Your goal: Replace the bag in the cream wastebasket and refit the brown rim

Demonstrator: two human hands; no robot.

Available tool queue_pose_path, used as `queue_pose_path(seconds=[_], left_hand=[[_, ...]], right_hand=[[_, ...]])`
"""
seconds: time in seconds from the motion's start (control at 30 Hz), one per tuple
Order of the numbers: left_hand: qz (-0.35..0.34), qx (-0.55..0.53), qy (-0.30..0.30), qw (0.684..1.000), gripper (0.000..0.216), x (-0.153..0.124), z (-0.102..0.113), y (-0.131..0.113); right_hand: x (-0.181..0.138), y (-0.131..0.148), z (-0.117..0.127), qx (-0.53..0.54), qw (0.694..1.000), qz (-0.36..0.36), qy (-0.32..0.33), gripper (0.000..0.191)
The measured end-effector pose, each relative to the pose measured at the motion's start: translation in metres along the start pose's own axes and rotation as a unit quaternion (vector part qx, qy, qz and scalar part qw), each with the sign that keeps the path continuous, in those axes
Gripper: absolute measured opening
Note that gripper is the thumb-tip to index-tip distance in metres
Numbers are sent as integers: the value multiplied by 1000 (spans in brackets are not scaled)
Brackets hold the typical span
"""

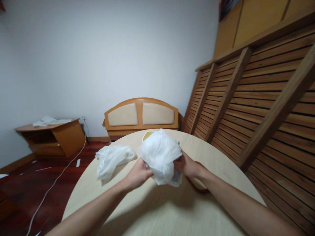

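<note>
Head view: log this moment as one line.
left grip: holds white plastic bundle | right grip: same bundle | loose white plastic: left on table

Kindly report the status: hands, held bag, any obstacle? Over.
Left hand, right hand: both gripping crumpled white bag. Second bag left, on table. Nothing visibly blocking.

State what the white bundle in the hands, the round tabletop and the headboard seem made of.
White bundle: probably thin plastic film; crinkled and slightly translucent.
Round tabletop: wood or wood-look laminate, pale and smooth, faintly grained.
Headboard: likely wood or veneer, orange-brown; its cream panels look padded, perhaps leatherette.
</note>
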State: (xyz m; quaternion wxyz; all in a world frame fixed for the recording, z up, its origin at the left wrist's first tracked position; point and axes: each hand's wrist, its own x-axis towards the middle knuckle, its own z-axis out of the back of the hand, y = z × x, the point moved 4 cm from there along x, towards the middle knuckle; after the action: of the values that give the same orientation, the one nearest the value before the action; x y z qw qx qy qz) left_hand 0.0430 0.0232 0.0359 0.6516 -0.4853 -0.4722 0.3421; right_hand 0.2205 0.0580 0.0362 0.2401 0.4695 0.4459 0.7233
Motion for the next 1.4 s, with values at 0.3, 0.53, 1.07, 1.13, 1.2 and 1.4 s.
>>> queue_pose_path(seconds=[0.3,0.53,1.07,1.13,1.2,1.4], left_hand=[[-154,42,-126,979,58,105,66,-65],[-91,89,-135,983,58,132,88,-28],[-104,213,10,971,80,102,52,-14],[-118,235,26,964,82,91,44,-16],[-131,231,23,964,74,82,37,-18],[-188,267,17,945,80,66,25,-23]], right_hand=[[122,52,29,-45,987,147,-43,87],[151,2,39,-58,995,73,-45,88],[103,-9,36,-98,991,0,89,40],[92,-2,37,-116,988,-8,100,38],[81,8,38,-127,984,-9,123,41],[60,37,49,-140,983,9,121,54]])
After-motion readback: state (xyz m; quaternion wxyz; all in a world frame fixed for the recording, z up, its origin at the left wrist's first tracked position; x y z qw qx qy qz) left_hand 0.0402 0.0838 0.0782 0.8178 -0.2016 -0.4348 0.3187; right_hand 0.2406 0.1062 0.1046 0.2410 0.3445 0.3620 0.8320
